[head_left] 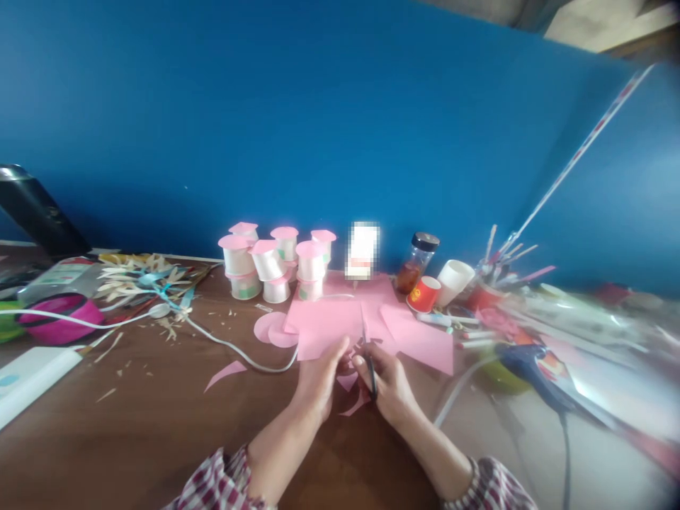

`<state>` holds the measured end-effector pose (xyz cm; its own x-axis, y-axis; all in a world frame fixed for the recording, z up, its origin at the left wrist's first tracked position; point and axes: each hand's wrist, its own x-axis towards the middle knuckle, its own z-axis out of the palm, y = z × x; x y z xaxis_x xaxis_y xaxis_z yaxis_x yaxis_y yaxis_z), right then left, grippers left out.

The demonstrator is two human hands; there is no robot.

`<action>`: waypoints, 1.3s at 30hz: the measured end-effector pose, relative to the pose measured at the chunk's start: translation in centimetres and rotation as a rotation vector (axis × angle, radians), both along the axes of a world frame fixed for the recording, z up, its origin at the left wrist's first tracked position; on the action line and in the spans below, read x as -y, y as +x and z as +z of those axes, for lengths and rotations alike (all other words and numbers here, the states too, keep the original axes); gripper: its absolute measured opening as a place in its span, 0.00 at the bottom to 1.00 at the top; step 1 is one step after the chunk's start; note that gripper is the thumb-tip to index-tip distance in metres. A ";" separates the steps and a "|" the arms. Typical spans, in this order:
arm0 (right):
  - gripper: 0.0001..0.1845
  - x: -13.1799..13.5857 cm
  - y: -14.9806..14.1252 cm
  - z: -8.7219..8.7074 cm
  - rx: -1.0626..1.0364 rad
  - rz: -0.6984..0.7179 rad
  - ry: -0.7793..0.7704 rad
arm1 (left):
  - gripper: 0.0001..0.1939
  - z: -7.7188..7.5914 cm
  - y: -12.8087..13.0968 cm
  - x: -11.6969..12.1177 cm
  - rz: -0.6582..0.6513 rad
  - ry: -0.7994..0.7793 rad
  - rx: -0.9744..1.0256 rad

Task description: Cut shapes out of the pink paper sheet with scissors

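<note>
My right hand (pixel 390 379) is closed around black-handled scissors (pixel 372 382), whose blades point away from me over pink paper. Beside it, my left hand (pixel 321 379) pinches the near edge of a pink paper sheet (pixel 326 326), its thumb on top and its other fingers mostly hidden. Small pink scraps (pixel 348 382) show just below and between the hands. Left of the sheet lie pink paper discs (pixel 267 328), overlapping. Further pink sheets (pixel 425 343) spread behind and to the right.
Several white paper cups (pixel 246 256) with pink tops stand stacked at the back. A dark-lidded jar (pixel 423 244), a red cup (pixel 423 294) and a blue glue gun (pixel 531 365) are on the right. A white cable (pixel 234 348) crosses from the left, near a pink tape roll (pixel 64 319).
</note>
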<state>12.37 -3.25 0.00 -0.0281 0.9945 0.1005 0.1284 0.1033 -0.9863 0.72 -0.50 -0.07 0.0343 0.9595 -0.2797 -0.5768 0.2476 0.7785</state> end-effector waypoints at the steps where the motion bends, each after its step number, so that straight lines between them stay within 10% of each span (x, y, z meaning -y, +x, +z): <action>1: 0.17 0.0 0.0 0.0 -0.004 0.001 -0.001 | 0.16 -0.1 0.0 0.0 0.001 0.003 -0.003; 39: 0.17 0.3 -0.1 1.0 0.094 -0.010 -0.024 | 0.13 -0.5 -0.3 -0.4 0.056 0.036 -0.007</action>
<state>12.31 -3.50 1.03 -0.0268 0.9969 0.0743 0.2215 0.0784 -0.9720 0.45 -0.13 -0.62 -0.0217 0.9693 -0.2451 -0.5834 0.1868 0.7904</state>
